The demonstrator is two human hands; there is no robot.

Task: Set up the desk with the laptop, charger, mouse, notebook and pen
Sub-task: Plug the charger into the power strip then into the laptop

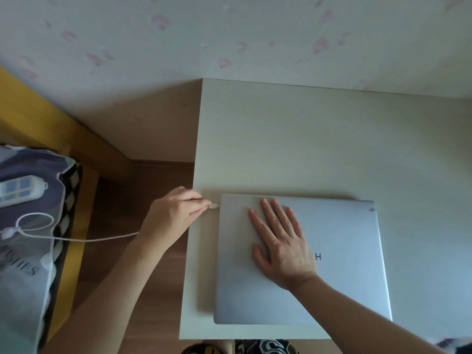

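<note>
A silver laptop (344, 272) lies closed on the white desk (293, 139), near its front left corner. My right hand (278, 241) rests flat on the lid with fingers spread. My left hand (173, 213) pinches the plug of the white charger cable (97, 238), and the plug's tip (214, 206) sits at the laptop's left edge near the back corner. The cable trails left to a loop on the bed. No mouse, notebook or pen is in view.
A bed with patterned bedding (28, 251) and a yellow wooden frame (51, 118) stands at the left. A white power strip (20, 190) lies on the bedding. Brown wood floor (143, 180) separates bed and desk. A floral wall (229, 34) backs the desk.
</note>
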